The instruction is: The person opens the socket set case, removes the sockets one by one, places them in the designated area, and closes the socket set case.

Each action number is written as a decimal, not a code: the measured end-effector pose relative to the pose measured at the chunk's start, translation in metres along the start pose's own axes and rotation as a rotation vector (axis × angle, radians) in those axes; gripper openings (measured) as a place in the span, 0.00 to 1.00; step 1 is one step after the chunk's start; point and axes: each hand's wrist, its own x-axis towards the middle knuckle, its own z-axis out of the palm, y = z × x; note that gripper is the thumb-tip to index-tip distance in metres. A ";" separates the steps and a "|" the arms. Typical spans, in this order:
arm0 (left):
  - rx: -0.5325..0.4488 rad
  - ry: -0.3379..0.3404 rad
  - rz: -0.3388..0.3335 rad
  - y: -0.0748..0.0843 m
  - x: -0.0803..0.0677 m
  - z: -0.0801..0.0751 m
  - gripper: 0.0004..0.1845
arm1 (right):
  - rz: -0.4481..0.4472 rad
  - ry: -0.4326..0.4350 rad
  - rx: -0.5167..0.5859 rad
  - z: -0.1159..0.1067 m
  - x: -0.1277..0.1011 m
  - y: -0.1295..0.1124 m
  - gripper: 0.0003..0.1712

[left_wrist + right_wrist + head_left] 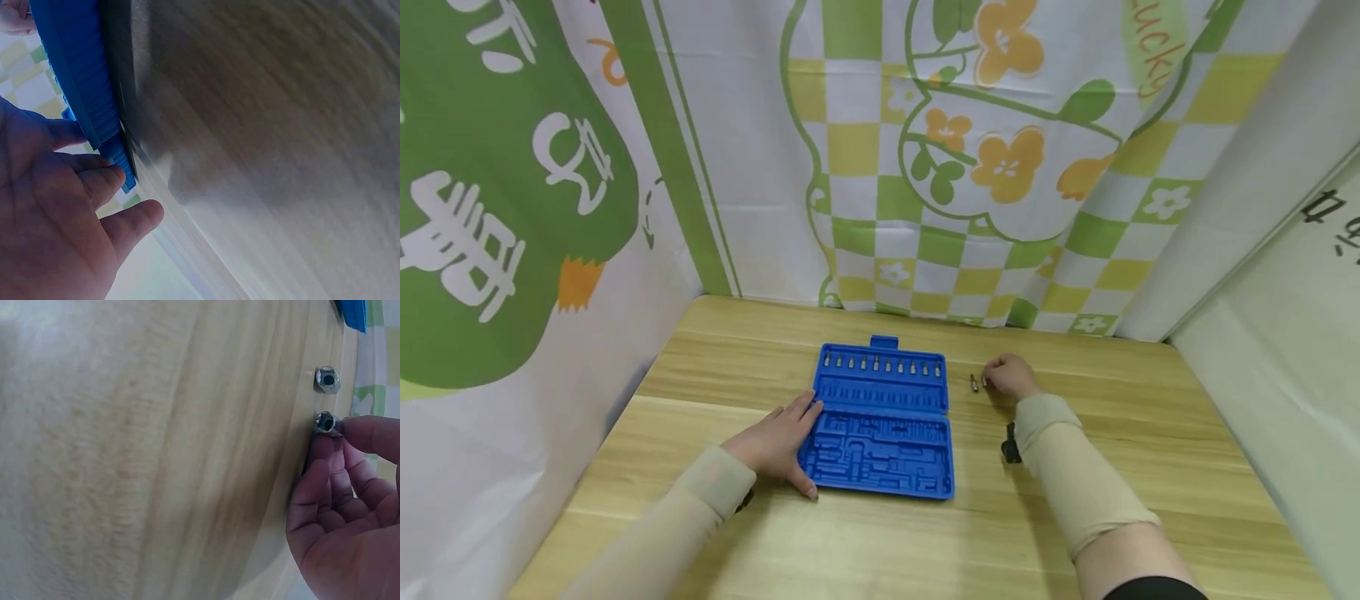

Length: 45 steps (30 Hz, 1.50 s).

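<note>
A blue plastic tool case (880,454) lies unfolded on the wooden table, its moulded slots facing up. Along its far half runs a row of small metal bits (888,366). My left hand (778,442) rests against the case's left edge, fingers spread and fairly straight; the left wrist view shows the fingers (103,181) beside the blue side wall. Right of the case, my right hand (1011,377) pinches a small metal socket (325,422) between thumb and fingertips, close over the table. A second metal socket (327,380) lies just beside it, its hollow end showing.
The wooden table (700,358) meets a patterned curtain (880,250) behind the case. White sheets hang on both sides, the right sheet (1262,317) running along the table edge. A dark wrist device (1011,444) sits at the right wrist.
</note>
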 end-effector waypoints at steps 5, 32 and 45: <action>-0.012 -0.004 0.000 0.000 -0.001 -0.001 0.77 | 0.020 -0.036 -0.086 0.000 0.000 -0.004 0.10; -0.014 -0.003 0.020 -0.001 0.001 -0.003 0.76 | 0.054 -0.071 -0.138 -0.001 -0.004 -0.009 0.13; -0.036 -0.007 0.016 -0.001 0.001 -0.004 0.76 | 0.059 -0.099 -0.113 -0.004 -0.007 -0.010 0.12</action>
